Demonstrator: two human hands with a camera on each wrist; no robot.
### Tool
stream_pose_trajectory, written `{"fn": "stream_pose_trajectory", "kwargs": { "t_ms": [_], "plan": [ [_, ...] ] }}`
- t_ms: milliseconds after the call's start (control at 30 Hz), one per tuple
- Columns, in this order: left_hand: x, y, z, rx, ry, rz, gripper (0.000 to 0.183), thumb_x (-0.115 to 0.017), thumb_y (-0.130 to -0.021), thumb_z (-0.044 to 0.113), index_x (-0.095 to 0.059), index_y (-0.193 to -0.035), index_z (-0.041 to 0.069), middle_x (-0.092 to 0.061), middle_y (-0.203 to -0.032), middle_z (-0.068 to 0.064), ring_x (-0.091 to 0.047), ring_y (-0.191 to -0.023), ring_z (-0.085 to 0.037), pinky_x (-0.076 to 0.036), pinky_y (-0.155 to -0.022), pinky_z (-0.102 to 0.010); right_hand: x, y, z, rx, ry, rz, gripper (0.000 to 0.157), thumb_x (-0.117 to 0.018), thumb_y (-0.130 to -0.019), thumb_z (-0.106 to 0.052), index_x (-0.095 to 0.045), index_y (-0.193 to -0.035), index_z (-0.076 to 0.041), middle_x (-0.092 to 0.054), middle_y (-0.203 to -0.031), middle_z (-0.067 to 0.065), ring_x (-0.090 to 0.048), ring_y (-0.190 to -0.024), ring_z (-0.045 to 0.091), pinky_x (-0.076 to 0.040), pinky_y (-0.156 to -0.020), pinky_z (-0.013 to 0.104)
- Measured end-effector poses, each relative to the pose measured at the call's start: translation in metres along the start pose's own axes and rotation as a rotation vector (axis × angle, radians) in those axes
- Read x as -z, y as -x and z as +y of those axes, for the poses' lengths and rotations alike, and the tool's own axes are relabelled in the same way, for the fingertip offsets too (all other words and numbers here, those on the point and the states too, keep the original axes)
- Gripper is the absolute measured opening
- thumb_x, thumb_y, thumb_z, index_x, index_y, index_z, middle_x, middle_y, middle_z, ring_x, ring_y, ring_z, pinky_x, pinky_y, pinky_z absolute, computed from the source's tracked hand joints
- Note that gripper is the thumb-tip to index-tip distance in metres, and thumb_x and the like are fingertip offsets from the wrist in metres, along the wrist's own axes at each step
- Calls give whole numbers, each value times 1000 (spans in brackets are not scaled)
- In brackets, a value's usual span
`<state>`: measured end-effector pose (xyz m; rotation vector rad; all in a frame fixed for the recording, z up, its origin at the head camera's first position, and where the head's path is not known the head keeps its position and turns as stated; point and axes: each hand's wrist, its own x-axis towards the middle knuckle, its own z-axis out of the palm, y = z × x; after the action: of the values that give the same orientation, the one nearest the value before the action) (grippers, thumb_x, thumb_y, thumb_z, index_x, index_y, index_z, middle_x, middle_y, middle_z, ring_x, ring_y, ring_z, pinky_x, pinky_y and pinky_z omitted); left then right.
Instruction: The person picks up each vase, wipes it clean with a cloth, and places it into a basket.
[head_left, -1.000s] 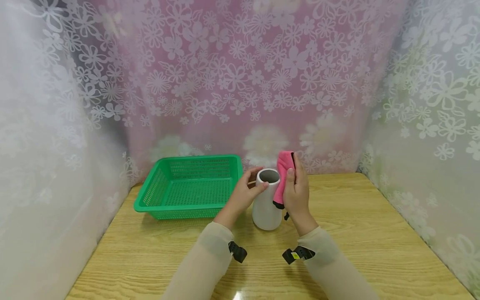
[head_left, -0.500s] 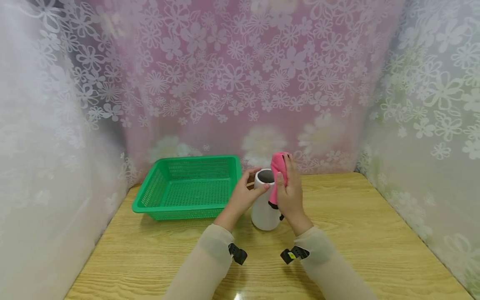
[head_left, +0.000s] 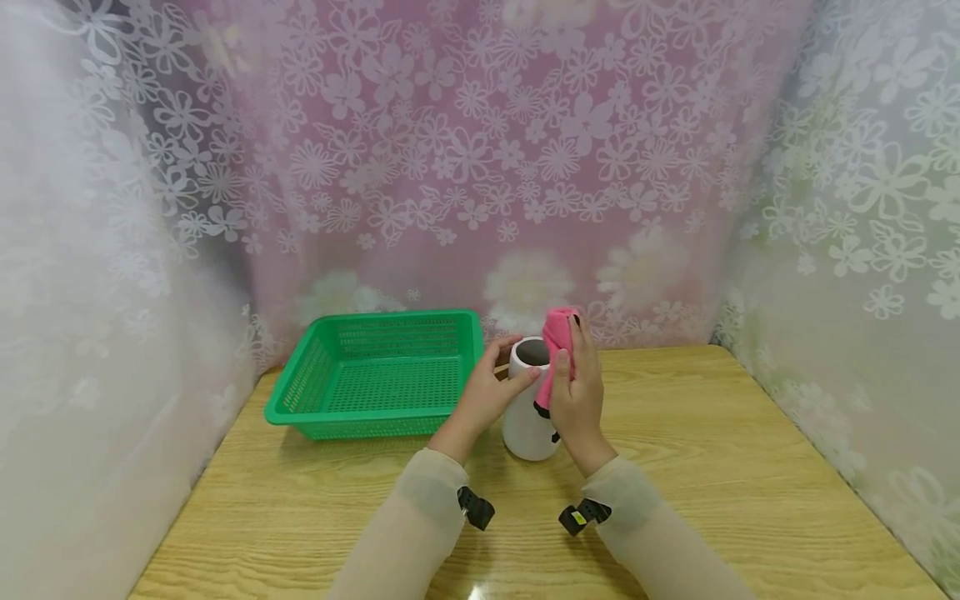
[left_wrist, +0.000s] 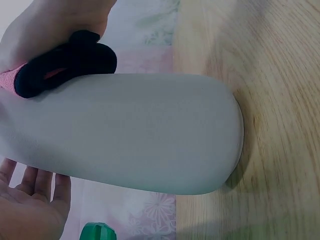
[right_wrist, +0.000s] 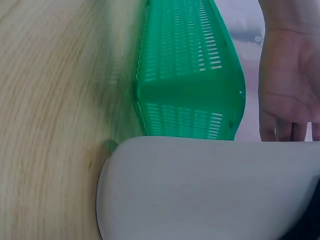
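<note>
A tall white vase [head_left: 528,427] stands upright on the wooden table, its round mouth facing up. With its thumb near the front of the rim and its fingers round the left side, my left hand [head_left: 486,393] grips the vase's upper part. My right hand [head_left: 581,402] holds a pink cloth [head_left: 557,337] with black edging against the vase's upper right side. In the left wrist view the black edging [left_wrist: 102,59] touches the vase wall [left_wrist: 150,132]. The right wrist view shows the vase's lower body [right_wrist: 200,185]; the right hand's fingers are hidden there.
A green plastic basket [head_left: 360,418] with slotted walls sits on the table left of the vase, close to my left forearm. Floral curtains [head_left: 465,167] hang behind and at both sides of the wooden table [head_left: 712,483]. A black wrist camera [head_left: 476,508] sits on each wrist.
My right hand has moved left with the pink cloth, bringing it against the vase, then slid slightly down. My left hand stays on the vase, which stands in the same place.
</note>
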<state>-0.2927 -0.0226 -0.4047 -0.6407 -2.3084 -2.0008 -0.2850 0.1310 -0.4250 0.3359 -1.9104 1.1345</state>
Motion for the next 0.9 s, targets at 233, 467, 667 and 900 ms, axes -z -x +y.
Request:
{"fn": "stream_pose_trajectory", "kwargs": {
  "t_ms": [233,467,667,900],
  "plan": [
    [3,13,30,-1,18,-26,60,-71,-95,17,-44,-147,5,-51,-138,-20,-49,-129,-35,-39,-110,-50,-1,4,2,-79,-43,32,48,-41,-109,-17,-37,-156,-16,-39,-157,10,-37,-143,29,-35,-110,58],
    [5,17,36,-9,23,-23,60,-70,-95,18,-44,-147,4,-51,-138,-20,-49,-130,-36,-39,-110,-51,0,5,2,-123,-80,27,45,-40,-109,-17,-42,-153,-12,-47,-150,14,-43,-138,31,-36,-110,56],
    [5,16,34,3,23,-36,63,-71,-95,20,-43,-149,4,-51,-139,-19,-48,-131,-35,-39,-111,-49,1,9,5,-190,-114,9,44,-38,-110,-19,-43,-153,-13,-50,-147,13,-47,-133,30,-37,-110,53],
    [6,17,35,12,15,-39,65,-71,-95,21,-41,-150,4,-50,-140,-18,-48,-132,-35,-40,-110,-48,4,17,9,-378,-104,-78,47,-34,-111,-33,-46,-149,-9,-54,-141,17,-51,-128,34,-39,-108,54]
  ]
}}
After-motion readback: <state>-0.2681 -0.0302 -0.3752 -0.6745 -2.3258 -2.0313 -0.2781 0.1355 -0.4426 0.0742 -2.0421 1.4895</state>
